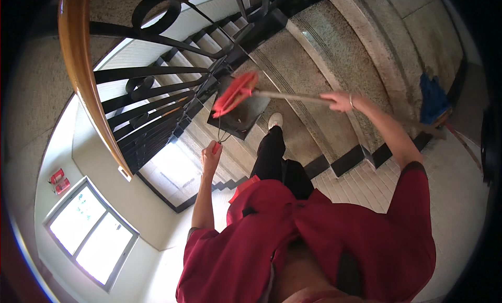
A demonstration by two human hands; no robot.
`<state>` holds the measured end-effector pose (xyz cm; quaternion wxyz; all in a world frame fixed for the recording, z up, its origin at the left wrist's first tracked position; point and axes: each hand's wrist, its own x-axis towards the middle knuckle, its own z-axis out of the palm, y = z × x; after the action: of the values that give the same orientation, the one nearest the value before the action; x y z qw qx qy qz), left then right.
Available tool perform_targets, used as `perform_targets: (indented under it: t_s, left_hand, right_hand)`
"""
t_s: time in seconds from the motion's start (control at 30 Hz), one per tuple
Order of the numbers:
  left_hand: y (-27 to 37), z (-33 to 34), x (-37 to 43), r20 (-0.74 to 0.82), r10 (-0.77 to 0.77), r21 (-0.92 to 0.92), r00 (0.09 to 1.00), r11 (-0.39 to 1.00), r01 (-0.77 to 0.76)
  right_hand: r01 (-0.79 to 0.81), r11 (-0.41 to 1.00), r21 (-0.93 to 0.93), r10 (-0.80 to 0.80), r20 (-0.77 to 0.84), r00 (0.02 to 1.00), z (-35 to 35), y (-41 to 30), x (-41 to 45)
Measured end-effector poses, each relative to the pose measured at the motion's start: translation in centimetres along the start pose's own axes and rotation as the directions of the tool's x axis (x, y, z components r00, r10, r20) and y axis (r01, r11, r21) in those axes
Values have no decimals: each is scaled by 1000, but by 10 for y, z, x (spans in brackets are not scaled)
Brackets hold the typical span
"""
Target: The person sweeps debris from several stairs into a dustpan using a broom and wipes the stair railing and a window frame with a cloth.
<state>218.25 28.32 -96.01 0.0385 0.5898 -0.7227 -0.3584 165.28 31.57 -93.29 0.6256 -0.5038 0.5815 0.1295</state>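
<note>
My left hand is closed on the red grip of a dustpan handle. Its thin metal rods lead up to a dark dustpan lying over the stair treads. In my right hand is the stick of a broom. The red broom head, blurred, is above the pan's left part. Some small bits, too small to name, show in the pan. One white shoe stands on a step just right of the pan.
Speckled stone stairs curve around me. A black metal railing with a wooden handrail runs on the left. A blue cloth mop head rests at the far right, by the wall. Lower left is a window.
</note>
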Motion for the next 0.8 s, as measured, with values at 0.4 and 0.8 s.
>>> perform_targets:
  t_s: [0.4, 0.8]
  left_hand:
    - [87, -64, 13, -105, -21, -86, 994, 996, 12]
    - [317, -93, 4, 91, 227, 84, 970, 969, -234]
  right_hand:
    - [-111, 972, -207, 31, -355, 934, 47, -3, -199]
    - [22, 837, 547, 271, -448, 852, 77, 27, -255]
